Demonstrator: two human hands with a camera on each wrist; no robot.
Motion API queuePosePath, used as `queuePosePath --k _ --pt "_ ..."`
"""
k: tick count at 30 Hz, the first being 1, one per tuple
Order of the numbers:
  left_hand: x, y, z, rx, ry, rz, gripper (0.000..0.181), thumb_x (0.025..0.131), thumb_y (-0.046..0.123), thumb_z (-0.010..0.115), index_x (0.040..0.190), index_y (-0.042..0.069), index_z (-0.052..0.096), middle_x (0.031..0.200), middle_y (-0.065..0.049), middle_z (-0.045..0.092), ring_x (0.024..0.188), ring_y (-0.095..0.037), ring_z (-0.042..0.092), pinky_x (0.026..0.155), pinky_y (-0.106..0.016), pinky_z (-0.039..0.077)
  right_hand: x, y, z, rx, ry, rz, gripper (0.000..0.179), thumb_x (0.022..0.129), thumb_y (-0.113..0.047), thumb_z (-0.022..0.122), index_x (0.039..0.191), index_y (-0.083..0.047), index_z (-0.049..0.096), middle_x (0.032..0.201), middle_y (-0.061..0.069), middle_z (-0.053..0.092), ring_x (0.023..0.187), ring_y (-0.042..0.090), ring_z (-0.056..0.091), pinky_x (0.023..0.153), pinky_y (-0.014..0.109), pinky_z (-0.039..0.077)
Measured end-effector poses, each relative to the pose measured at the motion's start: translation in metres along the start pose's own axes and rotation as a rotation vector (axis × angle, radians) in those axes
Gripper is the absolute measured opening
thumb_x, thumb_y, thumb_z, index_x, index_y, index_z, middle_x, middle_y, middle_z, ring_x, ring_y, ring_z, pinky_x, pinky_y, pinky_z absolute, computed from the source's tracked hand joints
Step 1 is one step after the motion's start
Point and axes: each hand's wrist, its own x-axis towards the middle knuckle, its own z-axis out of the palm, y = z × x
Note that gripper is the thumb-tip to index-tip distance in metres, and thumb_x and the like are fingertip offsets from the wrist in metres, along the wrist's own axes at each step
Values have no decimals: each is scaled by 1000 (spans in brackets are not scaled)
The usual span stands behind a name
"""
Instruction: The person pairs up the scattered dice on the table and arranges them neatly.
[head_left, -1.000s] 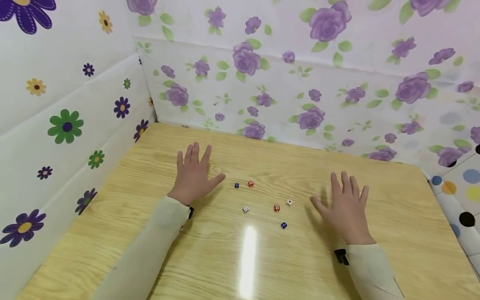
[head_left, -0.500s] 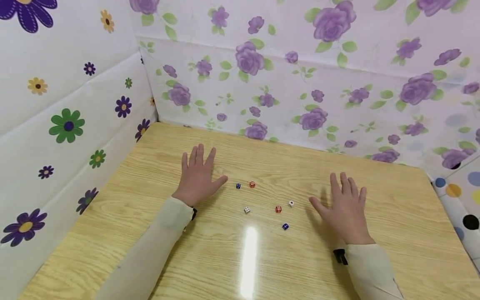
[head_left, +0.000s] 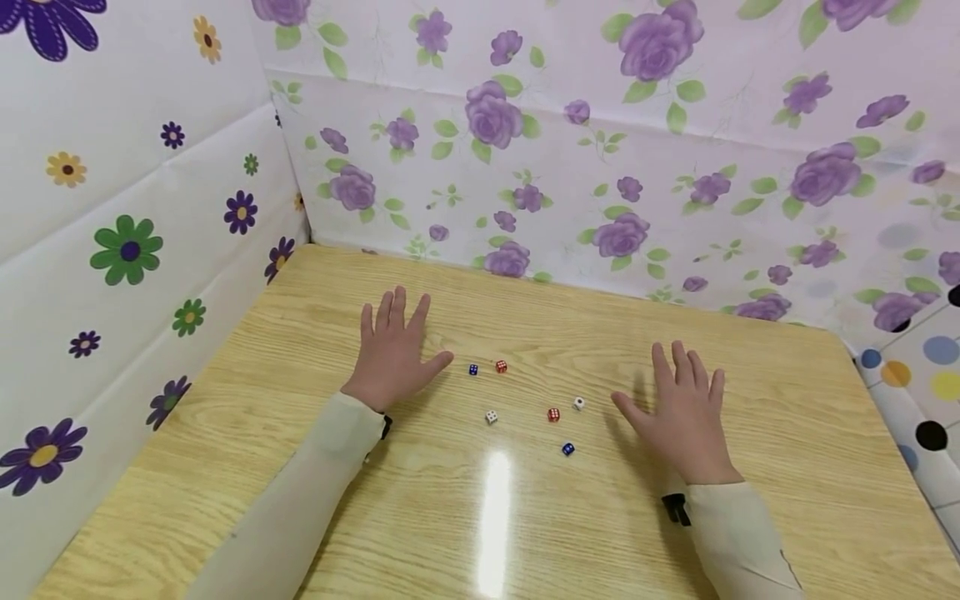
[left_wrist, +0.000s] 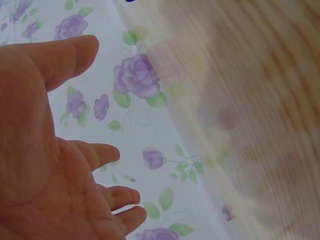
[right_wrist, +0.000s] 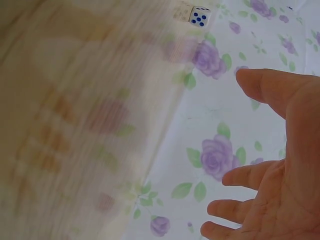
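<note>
Several small dice lie spread over the middle of the table in the head view. At the back are a blue die (head_left: 473,369) and a red die (head_left: 501,367), with a white die (head_left: 491,417) nearer. Further right are another red die (head_left: 553,415), another white die (head_left: 579,403) and another blue die (head_left: 567,449). My left hand (head_left: 392,358), fingers spread, is left of the dice, its thumb pointing toward the back blue one. My right hand (head_left: 686,421) is spread to their right and holds nothing. A white die (right_wrist: 199,18) with blue pips shows in the right wrist view.
The wood-grain table (head_left: 420,517) carries a bright light reflection at its front. A rose-patterned sheet (head_left: 450,108) rises along its back edge. A daisy-patterned sheet (head_left: 52,333) borders the left side, and a dotted cloth (head_left: 911,400) borders the right.
My right hand has shifted slightly left, toward the dice. My left hand has moved a little to the right. The dice lie as before.
</note>
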Motion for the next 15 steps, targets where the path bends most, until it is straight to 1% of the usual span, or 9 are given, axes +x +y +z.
queuePosePath --k 6,11,15 --pt "2 7 3 11 -9 11 91 86 63 53 153 15 13 156 -22 0 144 -38 -3 110 -58 -6 -2 5 -2 -8 -7 9 95 86 -65 52 151 -5 17 153 26 15 139 46 11 106 65 -7" --pt "1 7 3 12 -28 23 91 87 62 52 153 13 14 156 -23 2 143 -39 -1 110 -59 -4 -4 6 -2 5 -7 22 95 85 -64 54 150 -4 19 152 27 17 138 47 15 106 65 -4" --pt "0 4 2 13 -10 24 91 86 60 55 153 12 15 156 -23 3 143 -40 0 110 -60 -4 -3 5 -2 15 -25 40 95 86 -65 52 150 -3 18 152 27 16 138 48 14 105 68 0"
